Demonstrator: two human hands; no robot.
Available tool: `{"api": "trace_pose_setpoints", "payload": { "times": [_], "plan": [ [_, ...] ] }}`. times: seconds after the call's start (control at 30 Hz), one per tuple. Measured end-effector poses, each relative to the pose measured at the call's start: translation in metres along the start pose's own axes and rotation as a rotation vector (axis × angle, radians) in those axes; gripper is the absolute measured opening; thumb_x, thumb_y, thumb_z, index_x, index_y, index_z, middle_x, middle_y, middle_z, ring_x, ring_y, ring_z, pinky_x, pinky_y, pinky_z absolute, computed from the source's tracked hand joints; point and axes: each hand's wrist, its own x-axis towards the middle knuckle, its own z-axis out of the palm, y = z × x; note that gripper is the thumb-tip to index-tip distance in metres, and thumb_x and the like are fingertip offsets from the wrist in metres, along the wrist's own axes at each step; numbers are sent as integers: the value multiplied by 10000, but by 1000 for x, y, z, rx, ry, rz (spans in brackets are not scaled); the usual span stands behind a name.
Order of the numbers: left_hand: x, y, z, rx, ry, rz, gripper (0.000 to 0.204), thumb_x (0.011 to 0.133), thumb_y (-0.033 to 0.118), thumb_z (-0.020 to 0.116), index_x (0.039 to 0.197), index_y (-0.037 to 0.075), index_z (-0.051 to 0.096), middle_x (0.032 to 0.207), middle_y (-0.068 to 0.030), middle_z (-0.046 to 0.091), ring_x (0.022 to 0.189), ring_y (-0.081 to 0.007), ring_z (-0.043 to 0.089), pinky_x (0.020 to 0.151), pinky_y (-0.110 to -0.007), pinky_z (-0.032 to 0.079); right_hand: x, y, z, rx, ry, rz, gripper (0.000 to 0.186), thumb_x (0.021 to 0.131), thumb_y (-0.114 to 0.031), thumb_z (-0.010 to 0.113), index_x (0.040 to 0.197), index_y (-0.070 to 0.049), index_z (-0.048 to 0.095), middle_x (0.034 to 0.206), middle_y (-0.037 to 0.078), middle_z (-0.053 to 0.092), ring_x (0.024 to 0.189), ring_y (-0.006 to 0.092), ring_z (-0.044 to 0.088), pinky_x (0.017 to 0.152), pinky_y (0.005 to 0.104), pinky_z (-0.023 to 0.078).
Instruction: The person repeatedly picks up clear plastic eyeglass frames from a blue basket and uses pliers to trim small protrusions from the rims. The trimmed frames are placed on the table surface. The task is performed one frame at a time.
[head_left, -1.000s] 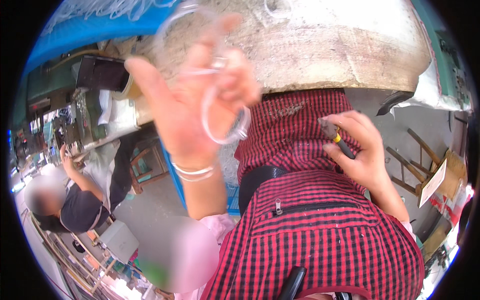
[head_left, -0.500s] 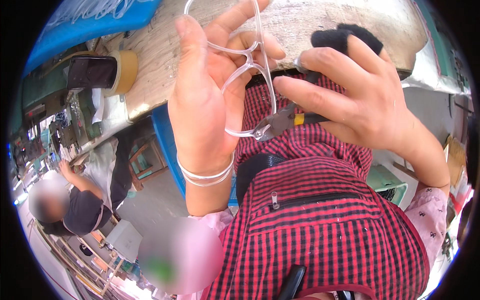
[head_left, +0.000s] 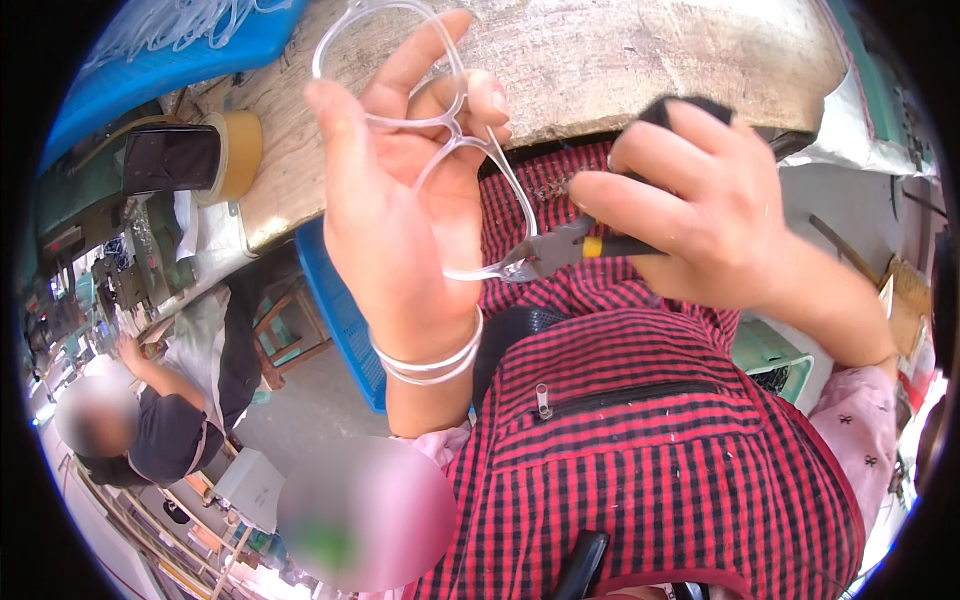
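My left hand (head_left: 395, 215), palm up with its thumb raised, holds a clear plastic eyeglass frame (head_left: 526, 190). The frame's bridge crosses the curled fingers, and one round rim stands up beside the index finger. My right hand (head_left: 700, 205) is wrapped round a pair of cutting pliers (head_left: 555, 250) with dark handles and a yellow band. The jaws meet the lower outer corner of the nearer rim. Exactly how far they are closed there is too small to tell.
A wooden bench top (head_left: 590, 60) lies ahead. On its left are a roll of tan tape (head_left: 240, 155) with a dark object against it, and a blue tray (head_left: 200, 50) of clear plastic pieces. A co-worker (head_left: 170, 430) sits at far left. A green crate (head_left: 775, 360) stands at right.
Both hands, with the frame and pliers, have shifted a little left in view. The fingers of my right hand have curled in, drawing the pliers' spread handles closer together.
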Motion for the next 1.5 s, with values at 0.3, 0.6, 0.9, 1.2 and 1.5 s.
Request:
{"api": "trace_pose_setpoints", "payload": {
  "times": [0.3,0.6,0.9,1.2,1.5],
  "plan": [
    [1,1,7,339,172,629,908,998,690,338,1430,-106,397,932,-182,622,891,-247,593,869,-348,494,-7,-33,10,188,113,394,477,655,-88,803,1119,-134,703,897,36,604,799,261,555,653,381,448],
    [-10,5,-3,317,172,751,857,1027,628,367,1456,-114,355,985,-154,636,945,-241,602,886,-352,499,6,-32,23,651,-124,496,308,769,-204,781,1048,-88,725,915,121,697,886,295,682,754,390,541],
    [-84,96,-86,1914,-394,-284,480,906,325,699,1253,-3,644,1065,-185,675,969,-340,627,882,-422,491,-45,17,14,1779,-84,1150,451,947,-217,648,1329,8,569,984,55,648,904,147,621,851,293,505],
    [160,-12,-10,1794,-320,1160,135,831,82,683,933,115,766,1076,-105,700,1083,-313,618,918,-404,502,-39,-17,14,1719,-220,974,474,918,-209,713,1339,-33,585,1066,28,623,946,110,566,872,277,459],
    [124,-21,-49,1839,-348,1018,138,805,91,688,920,150,738,1193,-91,672,1145,-292,600,953,-435,504,-96,-12,25,1683,-93,1248,451,918,-140,668,1333,5,568,966,65,656,885,155,635,832,312,494]
  ]
}}
